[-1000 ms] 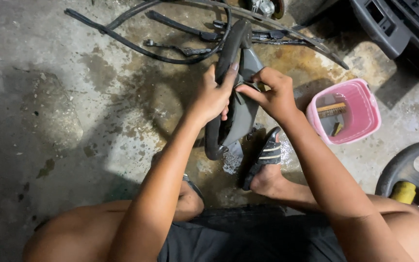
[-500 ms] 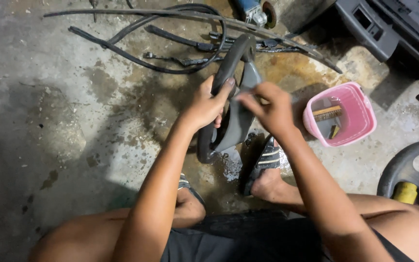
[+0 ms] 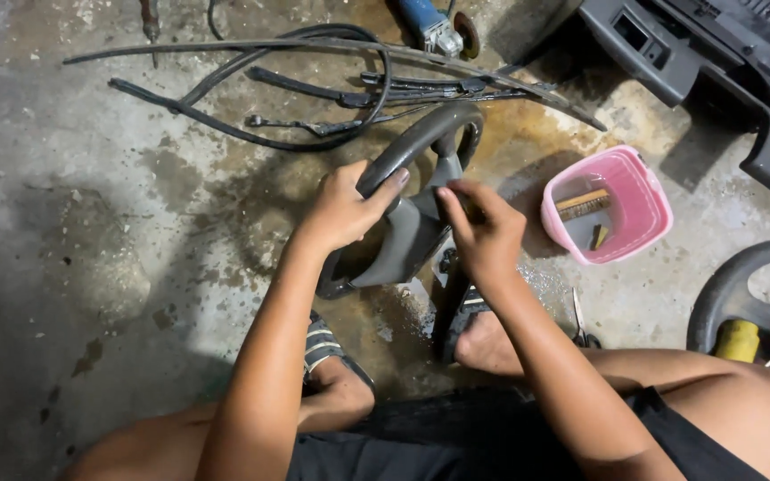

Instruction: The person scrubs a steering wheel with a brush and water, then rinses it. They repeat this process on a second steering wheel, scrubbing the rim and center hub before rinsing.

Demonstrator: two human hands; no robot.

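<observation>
Rubber strips (image 3: 251, 107) lie tangled on the wet concrete at the left. The left hand (image 3: 342, 209) is wrapped around the rim of a grey steering wheel (image 3: 407, 223), propped on edge between the person's feet. The right hand (image 3: 485, 232) presses its fingertips together on the wheel's hub. Just right stands a pink tub (image 3: 642, 200) with a brush (image 3: 584, 204) inside; a second wheel (image 3: 746, 298) lies at the far right.

Steering wheel (image 3: 412, 214) stands centre frame; rubber strips (image 3: 296, 98) lie above it, tub (image 3: 648, 209) to its right, what looks like a brush (image 3: 584, 205) inside.
</observation>
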